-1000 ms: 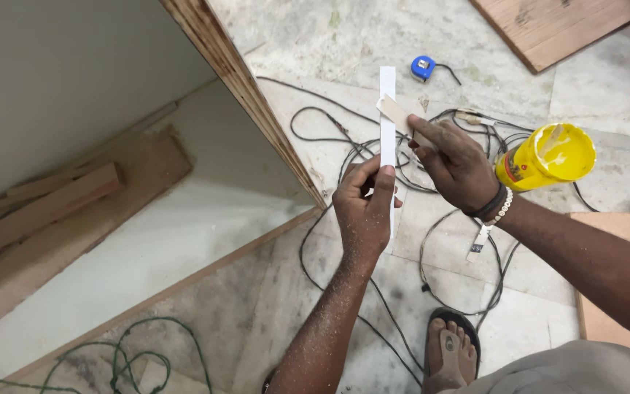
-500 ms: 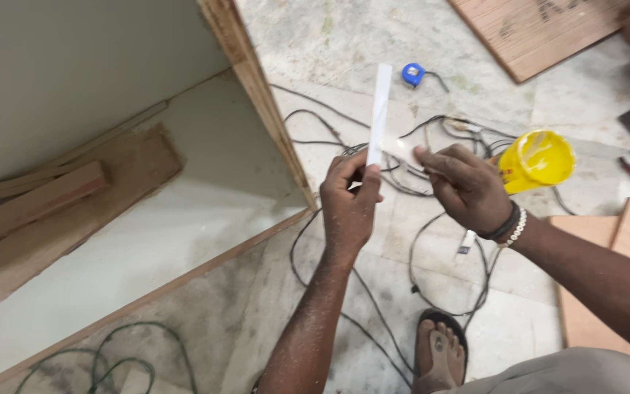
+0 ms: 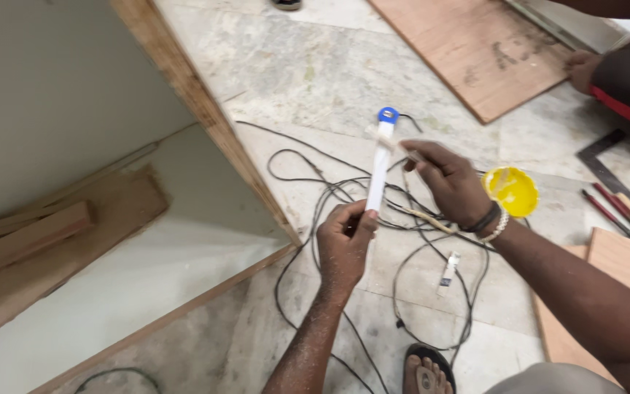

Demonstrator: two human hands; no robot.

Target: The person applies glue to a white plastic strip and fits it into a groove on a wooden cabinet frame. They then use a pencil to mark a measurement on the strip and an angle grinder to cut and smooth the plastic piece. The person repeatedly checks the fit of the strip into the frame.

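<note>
My left hand [image 3: 344,244] grips the lower end of a long white strip [image 3: 378,171] and holds it upright over the floor. My right hand [image 3: 450,182] pinches a thin stick-like applicator [image 3: 411,155] whose tip touches the strip's upper part. Beads and a dark band ring my right wrist. A yellow open container [image 3: 513,191] sits on the floor just right of that hand. A small blue tape measure [image 3: 388,114] lies beyond the strip's top.
Black cables [image 3: 315,211] tangle on the marble floor under my hands. A wooden cabinet panel [image 3: 205,124] with a white interior stands left. A plywood board [image 3: 475,55], a steel square [image 3: 614,179], red pencils and another person's arm [image 3: 621,69] are at right. My sandalled foot [image 3: 426,372] is below.
Both hands have shifted slightly down and left in the view. My right hand has slid the applicator up along the strip. The camera has tilted, showing more floor at the right.
</note>
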